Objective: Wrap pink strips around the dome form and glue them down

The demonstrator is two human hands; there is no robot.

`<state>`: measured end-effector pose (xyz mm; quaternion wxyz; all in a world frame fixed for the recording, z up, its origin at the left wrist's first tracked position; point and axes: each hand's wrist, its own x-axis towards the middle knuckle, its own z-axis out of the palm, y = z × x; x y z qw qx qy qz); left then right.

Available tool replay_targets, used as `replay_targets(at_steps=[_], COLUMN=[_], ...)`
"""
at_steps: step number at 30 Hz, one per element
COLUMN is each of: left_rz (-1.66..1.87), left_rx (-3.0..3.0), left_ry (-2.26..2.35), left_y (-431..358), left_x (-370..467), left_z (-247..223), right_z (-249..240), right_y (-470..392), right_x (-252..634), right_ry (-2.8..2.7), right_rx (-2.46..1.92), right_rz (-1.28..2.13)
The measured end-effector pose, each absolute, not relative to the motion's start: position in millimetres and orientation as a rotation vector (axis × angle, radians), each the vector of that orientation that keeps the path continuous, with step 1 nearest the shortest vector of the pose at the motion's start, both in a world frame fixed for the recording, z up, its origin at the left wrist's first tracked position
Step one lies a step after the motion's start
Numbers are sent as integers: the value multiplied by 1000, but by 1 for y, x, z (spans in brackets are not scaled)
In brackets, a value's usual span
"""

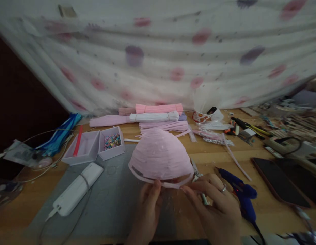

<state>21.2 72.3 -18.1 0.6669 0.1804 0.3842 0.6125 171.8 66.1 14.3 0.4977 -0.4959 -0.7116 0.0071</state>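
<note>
A pale pink dome [160, 154], built up from overlapping strips, is held above the worktable with its rounded top facing away. My left hand [150, 209] pinches the near rim, thumb on top. A thin pink strip runs along that rim, partly standing off it at the right, and my right hand [211, 200] pinches the strip between thumb and forefinger. Scissors [196, 170] lie partly hidden behind the dome and my right hand. To the right of that hand rests a blue hot glue gun [239, 192] with a small red light.
A white power bank [76, 189] with a cable lies on the grey mat [107, 204]. Two lilac trays stand behind it, one holding beads [112, 142]. Bundled pipe cleaners [155, 116] are at the back. A phone [278, 180] and tools [250, 127] lie right.
</note>
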Motion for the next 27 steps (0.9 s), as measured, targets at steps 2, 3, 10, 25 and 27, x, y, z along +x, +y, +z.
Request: replay_targets(at_steps=[2,3,10,25,27], left_rz=[1377,1380,1362,1394,1412], left_rx=[465,492,465,452,447], left_ry=[866,855,1052,981,988], left_y=[69,68,68,70,68], left_x=[19,19,19,-6,-8], left_z=[-19,-20,-18,-17,-16], right_z=[15,16,15,16,15], right_y=[68,68,67,77,79], right_x=[167,165,163,139,137], right_ry=[-1686,-1665,-1645,-1682,-1715], right_rx=[-1199,-1196,-1200,-1132,-1117], right_rz=[8,12,79,258,268])
